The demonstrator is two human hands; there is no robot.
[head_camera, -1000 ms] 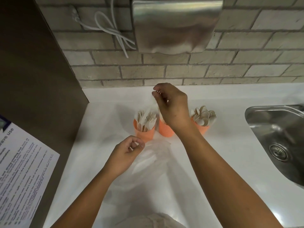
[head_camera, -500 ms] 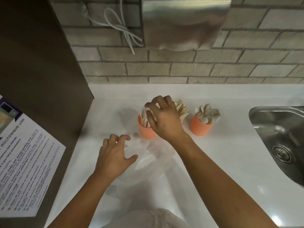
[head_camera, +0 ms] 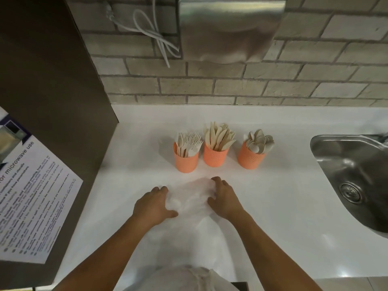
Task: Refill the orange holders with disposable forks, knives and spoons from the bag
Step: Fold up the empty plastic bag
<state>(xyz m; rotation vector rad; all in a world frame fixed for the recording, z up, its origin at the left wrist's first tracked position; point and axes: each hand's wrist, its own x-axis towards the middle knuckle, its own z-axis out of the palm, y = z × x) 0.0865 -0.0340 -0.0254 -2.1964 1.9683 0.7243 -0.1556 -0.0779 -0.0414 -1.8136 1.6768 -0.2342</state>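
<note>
Since both hands grip the bag [head_camera: 190,196], the step in hand looks like gathering the thin clear plastic, either to search it for leftover cutlery or to take it away. The left hand [head_camera: 154,203] holds the left edge of the bag, with the fingers bent down into the plastic and the thumb lying along the near side. The right hand [head_camera: 224,199] grips the right edge in the same manner, fingers curled into the folds. The bag lies crumpled on the white counter [head_camera: 283,196] between the two hands, near the fork holder [head_camera: 185,161] and the knife holder [head_camera: 215,157] but not touching them. Whether any piece is inside cannot be told, because the plastic is wrinkled and pale like the counter.

These two and the spoon holder [head_camera: 249,160] on the right, all orange, stand upright in a row. The forks [head_camera: 189,141], knives [head_camera: 219,136] and spoons [head_camera: 259,141] rise well above the rims, so the refilling seems nearly complete.

To do this step well, the person should feel through the plastic for any hard piece before squeezing it, since a hidden fork could pierce the film or be thrown away. The hands should draw the bag toward the body and not push it forward, because the fork holder and the knife holder stand just behind it and look top-heavy.
</note>
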